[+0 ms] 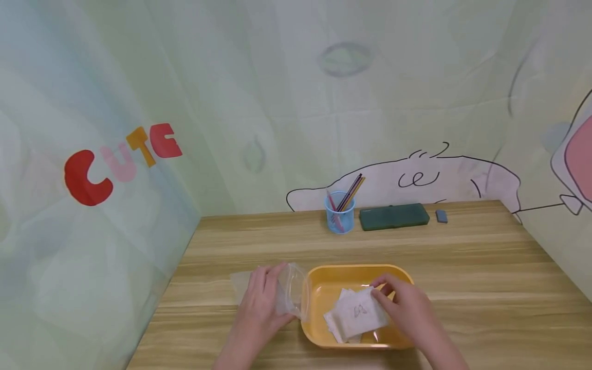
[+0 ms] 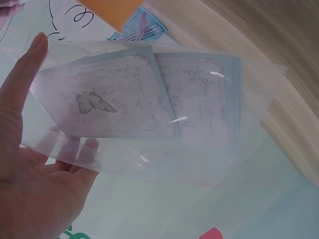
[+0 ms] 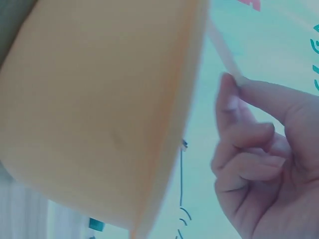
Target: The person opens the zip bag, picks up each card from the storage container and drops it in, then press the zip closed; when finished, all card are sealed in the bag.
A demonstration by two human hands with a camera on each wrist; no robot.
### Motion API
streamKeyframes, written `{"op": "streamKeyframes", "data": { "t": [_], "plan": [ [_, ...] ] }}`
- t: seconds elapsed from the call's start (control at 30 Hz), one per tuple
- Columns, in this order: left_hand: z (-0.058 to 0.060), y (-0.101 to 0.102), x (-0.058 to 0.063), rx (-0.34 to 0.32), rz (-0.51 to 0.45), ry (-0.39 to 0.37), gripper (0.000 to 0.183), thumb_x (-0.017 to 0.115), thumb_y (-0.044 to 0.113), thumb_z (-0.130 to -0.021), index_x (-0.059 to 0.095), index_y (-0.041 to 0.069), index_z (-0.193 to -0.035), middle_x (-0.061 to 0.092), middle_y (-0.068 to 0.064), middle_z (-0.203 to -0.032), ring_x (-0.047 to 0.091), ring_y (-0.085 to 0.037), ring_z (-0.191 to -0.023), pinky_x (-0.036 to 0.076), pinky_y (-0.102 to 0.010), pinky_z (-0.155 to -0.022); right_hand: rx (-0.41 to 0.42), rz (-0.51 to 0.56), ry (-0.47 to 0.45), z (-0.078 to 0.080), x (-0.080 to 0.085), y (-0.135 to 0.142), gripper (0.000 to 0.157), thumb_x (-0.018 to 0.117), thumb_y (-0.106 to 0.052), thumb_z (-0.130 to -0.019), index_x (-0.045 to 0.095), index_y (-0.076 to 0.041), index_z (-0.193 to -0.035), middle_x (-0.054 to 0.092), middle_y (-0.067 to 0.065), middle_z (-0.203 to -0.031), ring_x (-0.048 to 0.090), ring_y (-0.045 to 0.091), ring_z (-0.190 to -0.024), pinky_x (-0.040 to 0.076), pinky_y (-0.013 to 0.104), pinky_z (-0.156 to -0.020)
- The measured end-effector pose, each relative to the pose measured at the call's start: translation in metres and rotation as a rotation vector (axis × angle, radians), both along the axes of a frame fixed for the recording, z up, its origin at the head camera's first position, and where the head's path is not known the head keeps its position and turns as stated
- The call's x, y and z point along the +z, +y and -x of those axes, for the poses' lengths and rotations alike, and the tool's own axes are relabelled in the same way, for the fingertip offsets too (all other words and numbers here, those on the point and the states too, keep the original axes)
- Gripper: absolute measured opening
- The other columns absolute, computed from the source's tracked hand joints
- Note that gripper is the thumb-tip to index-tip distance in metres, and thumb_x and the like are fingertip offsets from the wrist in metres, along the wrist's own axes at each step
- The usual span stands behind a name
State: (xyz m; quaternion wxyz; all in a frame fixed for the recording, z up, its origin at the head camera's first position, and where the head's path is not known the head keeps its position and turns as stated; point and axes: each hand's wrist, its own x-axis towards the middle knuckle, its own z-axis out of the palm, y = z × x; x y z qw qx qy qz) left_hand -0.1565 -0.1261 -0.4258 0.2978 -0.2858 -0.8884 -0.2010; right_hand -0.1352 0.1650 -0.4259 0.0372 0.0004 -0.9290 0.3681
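Observation:
My left hand (image 1: 262,303) holds a clear plastic bag (image 1: 296,289) by its mouth, just left of a yellow tray (image 1: 324,288). In the left wrist view, pale blue-edged cards (image 2: 104,104) show through the plastic, the front one printed with a butterfly; thumb and fingers lie on opposite sides of the bag. Above the tray, my right hand (image 1: 407,307) pinches a white card (image 1: 359,312) with a butterfly print by its upper right corner. More white pieces (image 1: 334,325) lie under it in the tray. The right wrist view shows the pinch edge-on, beside the tray's side.
Behind the tray, a light blue mesh cup (image 1: 339,222) holds several pencils. To its right lie a dark green case (image 1: 394,216) and a small blue block (image 1: 441,216). Printed curtains (image 1: 231,128) stand around the wooden table (image 1: 485,288).

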Motion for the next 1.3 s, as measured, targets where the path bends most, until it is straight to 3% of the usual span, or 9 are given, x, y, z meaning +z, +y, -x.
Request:
{"op": "streamKeyframes", "data": {
  "t": [0.13, 0.23, 0.37, 0.47, 0.57, 0.97, 1.13, 1.3],
  "plan": [
    [0.000, 0.001, 0.000, -0.009, -0.001, -0.005, 0.106, 0.097, 0.022, -0.038, 0.050, 0.000, -0.131, 0.051, -0.010, -0.109, 0.050, -0.024, -0.101, 0.051, -0.038, -0.089, -0.051, -0.023, 0.107, -0.001, 0.008, 0.000, 0.010, 0.072, -0.023, -0.087, 0.071, -0.022, -0.097, 0.059, -0.011, -0.075, 0.041, 0.011, -0.052, 0.032, 0.023, -0.042],
    [-0.002, 0.003, 0.001, -0.022, 0.004, -0.023, 0.106, 0.097, 0.021, -0.039, 0.049, 0.001, -0.131, 0.050, -0.010, -0.111, 0.049, -0.023, -0.104, 0.051, -0.038, -0.091, -0.116, 0.025, 0.207, -0.004, 0.013, -0.002, 0.012, 0.074, -0.024, -0.086, 0.074, -0.022, -0.097, 0.059, -0.011, -0.075, 0.042, 0.011, -0.055, 0.031, 0.022, -0.042],
    [-0.003, 0.006, 0.002, -0.028, 0.008, -0.039, 0.106, 0.097, 0.021, -0.041, 0.048, 0.002, -0.133, 0.050, -0.009, -0.113, 0.049, -0.023, -0.106, 0.050, -0.037, -0.092, -0.209, 0.224, 0.372, -0.007, 0.021, -0.006, 0.013, 0.077, -0.018, -0.083, 0.075, -0.022, -0.095, 0.061, -0.009, -0.072, 0.043, 0.012, -0.055, 0.029, 0.022, -0.039],
    [-0.003, 0.007, 0.004, -0.022, 0.007, -0.039, 0.107, 0.097, 0.020, -0.040, 0.048, 0.002, -0.133, 0.051, -0.009, -0.113, 0.049, -0.022, -0.106, 0.050, -0.037, -0.093, -0.233, 0.382, 0.455, -0.008, 0.024, -0.009, 0.015, 0.078, -0.013, -0.081, 0.075, -0.021, -0.094, 0.062, -0.007, -0.071, 0.038, 0.012, -0.053, 0.025, 0.023, -0.038],
    [-0.003, 0.008, 0.005, -0.019, 0.011, -0.032, 0.107, 0.097, 0.020, -0.040, 0.048, 0.003, -0.133, 0.051, -0.009, -0.113, 0.049, -0.022, -0.106, 0.050, -0.037, -0.093, -0.210, 0.453, 0.509, -0.008, 0.026, -0.013, 0.017, 0.077, -0.010, -0.081, 0.075, -0.019, -0.095, 0.064, -0.006, -0.071, 0.033, 0.011, -0.051, 0.024, 0.024, -0.038],
    [-0.004, 0.011, 0.005, -0.027, 0.016, -0.018, 0.104, 0.096, 0.021, -0.042, 0.050, 0.000, -0.132, 0.050, -0.010, -0.113, 0.049, -0.023, -0.105, 0.048, -0.036, -0.096, -0.031, 0.479, 0.638, -0.008, 0.016, -0.032, 0.021, 0.079, -0.004, -0.077, 0.075, -0.016, -0.093, 0.065, -0.008, -0.073, 0.027, 0.006, -0.049, 0.022, 0.021, -0.037],
    [-0.004, 0.012, 0.006, -0.043, 0.011, -0.020, 0.103, 0.096, 0.022, -0.044, 0.049, 0.000, -0.133, 0.050, -0.010, -0.113, 0.049, -0.022, -0.104, 0.048, -0.034, -0.095, 0.000, 0.491, 0.639, -0.005, 0.016, -0.038, 0.021, 0.079, -0.006, -0.078, 0.075, -0.016, -0.096, 0.067, -0.008, -0.075, 0.028, 0.005, -0.049, 0.021, 0.020, -0.037],
    [-0.004, 0.013, 0.005, -0.055, 0.006, 0.020, 0.105, 0.096, 0.025, -0.042, 0.049, 0.001, -0.133, 0.052, -0.010, -0.113, 0.050, -0.022, -0.104, 0.049, -0.034, -0.094, -0.015, 0.422, 0.693, -0.006, 0.023, -0.049, 0.024, 0.080, 0.002, -0.073, 0.074, -0.013, -0.092, 0.065, -0.008, -0.072, 0.028, 0.005, -0.049, 0.019, 0.018, -0.037]
  ]
}}
